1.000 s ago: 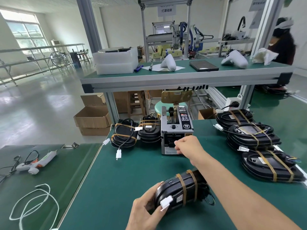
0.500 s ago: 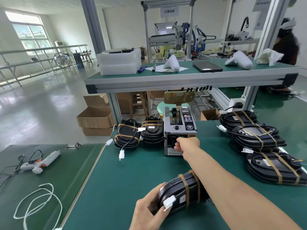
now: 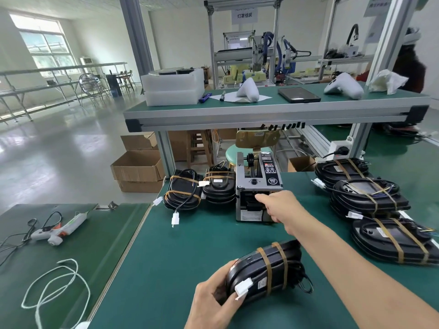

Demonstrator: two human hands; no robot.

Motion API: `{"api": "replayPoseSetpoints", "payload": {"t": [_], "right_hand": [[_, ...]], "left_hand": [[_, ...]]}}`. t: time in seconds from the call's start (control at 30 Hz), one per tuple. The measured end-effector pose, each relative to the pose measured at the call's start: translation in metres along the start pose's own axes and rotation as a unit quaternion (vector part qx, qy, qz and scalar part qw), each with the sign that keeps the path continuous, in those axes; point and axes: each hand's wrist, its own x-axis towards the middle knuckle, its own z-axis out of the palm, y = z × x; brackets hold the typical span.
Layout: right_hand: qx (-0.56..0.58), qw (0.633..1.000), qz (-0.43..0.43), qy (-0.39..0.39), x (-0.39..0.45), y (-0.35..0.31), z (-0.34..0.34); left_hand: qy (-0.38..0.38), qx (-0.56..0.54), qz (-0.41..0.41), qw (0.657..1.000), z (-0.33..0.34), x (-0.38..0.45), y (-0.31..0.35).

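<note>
Now, right hand (image 3: 282, 205), centre of frame: forefinger (image 3: 261, 198) stretched straight, its tip at the front slot of the tape dispenser (image 3: 259, 184); thumb lower and apart from it. Other fingers hidden behind the hand, so whether anything is pinched cannot be told. Forearm runs down to the lower right corner, passing over the far end of the black bundle (image 3: 266, 271).

Left hand (image 3: 213, 302), bottom centre: fingers curled round the near end of the black bundle, clamped on it. Bundle lies on the green bench mat (image 3: 166, 269), lower centre, wrapped by two brown tape bands (image 3: 267, 269); a white connector (image 3: 243, 287) sticks out just by the fingers.

Dispenser stands upright at the back edge of the mat. Left of it, two taped bundles (image 3: 183, 193) side by side, the nearer one just beside its casing. Right of frame, three more taped stacks (image 3: 368, 198) in a row toward the viewer.

Left table, lower left: glue gun (image 3: 59, 231) with its black lead, and a loose white cord (image 3: 54, 288). Upper shelf: white foam trays (image 3: 173, 86), a dark tablet (image 3: 299, 95). A person (image 3: 411, 65) at the upper right edge
</note>
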Motion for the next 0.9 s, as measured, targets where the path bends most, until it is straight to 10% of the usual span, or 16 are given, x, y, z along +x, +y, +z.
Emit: {"api": "replayPoseSetpoints", "payload": {"t": [0.3,0.9], "right_hand": [[-0.223,0.968,-0.114,0.031,-0.085,0.047,-0.064],[-0.178,0.976,-0.105,0.072,-0.083,0.073,-0.056]], "left_hand": [[0.008,-0.017,-0.021,1.000,0.002,0.001,-0.002],[0.010,-0.019,-0.032,0.999,0.002,0.001,-0.003]]}}
